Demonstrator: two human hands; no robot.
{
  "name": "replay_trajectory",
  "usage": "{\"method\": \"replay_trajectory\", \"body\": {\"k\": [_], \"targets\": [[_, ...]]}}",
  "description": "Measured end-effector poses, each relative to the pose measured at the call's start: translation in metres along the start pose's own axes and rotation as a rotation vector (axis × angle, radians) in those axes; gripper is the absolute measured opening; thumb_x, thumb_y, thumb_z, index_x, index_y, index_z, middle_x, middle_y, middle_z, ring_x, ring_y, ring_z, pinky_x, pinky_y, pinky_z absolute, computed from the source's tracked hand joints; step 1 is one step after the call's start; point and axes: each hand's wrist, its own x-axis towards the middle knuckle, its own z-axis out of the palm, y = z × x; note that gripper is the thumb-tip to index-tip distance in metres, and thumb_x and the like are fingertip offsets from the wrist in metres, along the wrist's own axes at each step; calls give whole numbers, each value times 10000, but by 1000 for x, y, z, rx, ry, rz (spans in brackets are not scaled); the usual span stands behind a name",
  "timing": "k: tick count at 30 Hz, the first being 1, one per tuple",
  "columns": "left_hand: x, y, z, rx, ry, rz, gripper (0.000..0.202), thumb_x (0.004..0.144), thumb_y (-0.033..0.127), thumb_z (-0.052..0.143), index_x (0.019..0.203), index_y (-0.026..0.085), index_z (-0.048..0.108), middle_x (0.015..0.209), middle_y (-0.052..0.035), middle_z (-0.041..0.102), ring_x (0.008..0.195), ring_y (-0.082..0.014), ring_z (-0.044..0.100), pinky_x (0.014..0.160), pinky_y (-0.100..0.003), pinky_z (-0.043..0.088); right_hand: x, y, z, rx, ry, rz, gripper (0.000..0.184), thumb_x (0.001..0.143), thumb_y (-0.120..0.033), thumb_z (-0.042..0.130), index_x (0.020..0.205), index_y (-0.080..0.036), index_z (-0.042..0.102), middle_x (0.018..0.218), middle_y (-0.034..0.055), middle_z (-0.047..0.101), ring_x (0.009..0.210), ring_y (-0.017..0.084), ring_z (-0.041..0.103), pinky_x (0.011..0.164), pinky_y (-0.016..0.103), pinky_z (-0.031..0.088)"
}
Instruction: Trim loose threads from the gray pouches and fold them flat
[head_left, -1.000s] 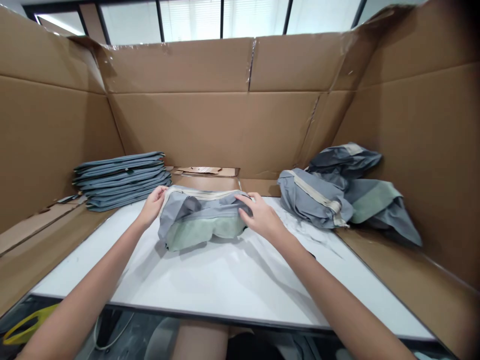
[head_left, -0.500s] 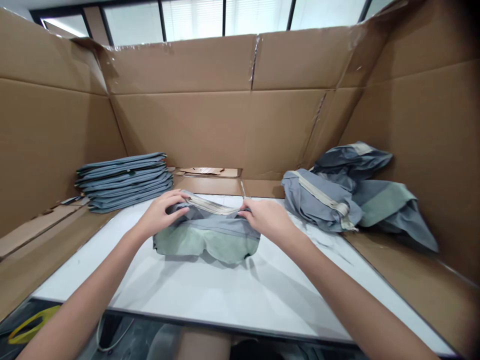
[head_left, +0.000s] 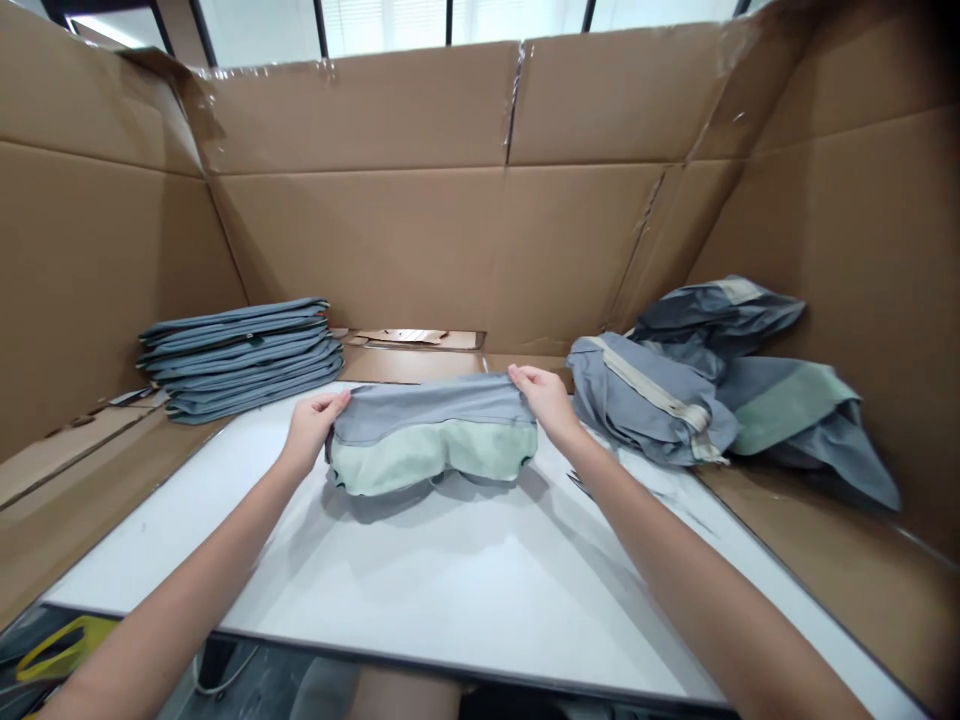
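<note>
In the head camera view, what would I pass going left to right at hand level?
Stack of folded grey cloth → left hand → grey-and-green fabric piece → right hand → crumpled grey-and-green fabric heap

The grey and pale green fabric bundle [head_left: 433, 437] has been pulled smooth, and its cream band is no longer seen. The left hand [head_left: 315, 432] and right hand [head_left: 546, 398] have been moved apart, to its 9 and 2 o'clock edges.

Cloth [head_left: 431, 440] between stack [head_left: 240, 360] left, heap [head_left: 652, 400] right
</note>
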Motion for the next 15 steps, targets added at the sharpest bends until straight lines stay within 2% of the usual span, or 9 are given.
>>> {"method": "replay_trajectory", "body": {"k": [2,4,5,8,10,12,13,14,15], "targets": [[-6,-3,5,-28,54,-43,386,641,520,628,668,135,636,637,-22,590,589,-137,499,542,-237,394,-6,1,-9,18,25,-2,403,834,-481,348,909,-155,573,803,58,597,716,165,548,657,275,412],[-15,-7,13,-49,121,-64,404,705,539,556,737,141,620,708,-27,606,638,-142,523,583,-243,418,-23,-3,-19,-5,63,-27,410,826,-434,404,1109,-159,515,1073,118,556,914,193,551,816,326,416],[-20,-9,17,-54,139,-70,405,729,541,522,756,146,606,731,-28,604,661,-145,530,597,-244,425,-33,-6,-25,-33,61,-65,408,824,-414,428,1144,-171,499,1151,125,511,985,201,531,878,341,396],[-35,-11,24,-41,142,-94,361,718,476,562,901,165,553,853,-33,591,707,-145,535,618,-249,439,-64,-16,-39,-249,-42,-276,348,865,-355,391,1148,-185,499,1166,120,472,1109,216,474,962,348,353],[-42,-6,19,46,124,-35,499,664,384,644,1086,199,452,1019,-46,557,765,-148,536,673,-269,455,-77,-16,-50,-397,-97,-311,324,876,-337,373,1132,-192,510,1175,115,462,1124,220,470,965,343,353],[-43,5,8,227,33,130,533,690,341,631,1153,234,390,1139,-56,504,894,-171,522,780,-314,453,-83,-5,-65,-507,-142,-219,311,880,-336,360,1118,-210,515,1184,101,470,1103,219,491,932,342,378],[-40,13,1,335,-56,239,421,746,344,573,1127,237,427,1152,-56,499,969,-185,499,837,-338,437,-85,4,-73,-560,-177,-142,310,880,-348,357,1104,-211,522,1167,99,489,1089,225,503,910,348,392],[-34,22,-6,428,-194,334,276,812,341,482,1067,237,495,1139,-54,509,1033,-197,469,879,-355,417,-88,15,-82,-622,-223,-58,320,881,-367,351,1096,-206,525,1133,102,515,1063,234,519,880,354,406],[-27,30,-12,494,-356,413,238,856,324,403,1018,240,554,1129,-52,522,1058,-198,454,900,-357,405,-92,27,-90,-694,-288,25,342,878,-400,354,1077,-187,534,1084,112,541,1030,248,536,853,364,416]]}}
